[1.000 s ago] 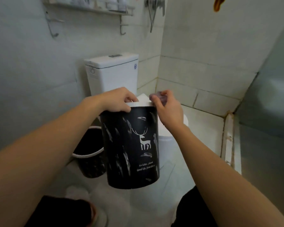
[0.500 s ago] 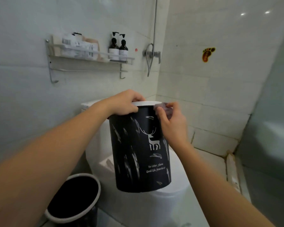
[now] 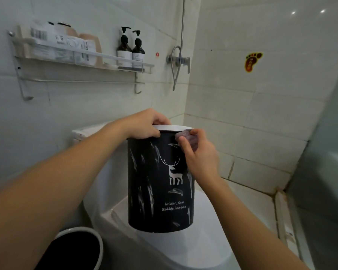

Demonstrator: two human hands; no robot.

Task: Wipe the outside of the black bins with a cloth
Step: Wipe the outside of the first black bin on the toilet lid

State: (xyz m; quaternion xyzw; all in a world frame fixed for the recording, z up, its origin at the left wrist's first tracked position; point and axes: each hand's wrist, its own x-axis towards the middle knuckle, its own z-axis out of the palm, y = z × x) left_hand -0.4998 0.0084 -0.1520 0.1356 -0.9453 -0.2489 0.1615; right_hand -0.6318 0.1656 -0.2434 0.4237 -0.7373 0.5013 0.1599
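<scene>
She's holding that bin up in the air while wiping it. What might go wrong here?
1. The left hand holds the deer-print black bin only by its white rim; wiping pressure might loosen that grip, dropping it onto the toilet below.
2. The cloth is a small wad under the right hand, so it may slip out.
3. The second black bin stands beside the toilet, where a falling bin might strike it.

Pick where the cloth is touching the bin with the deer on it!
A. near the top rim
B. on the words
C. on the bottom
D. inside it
A: the right hand presses the cloth on the bin just under its white rim, above the deer.
</scene>
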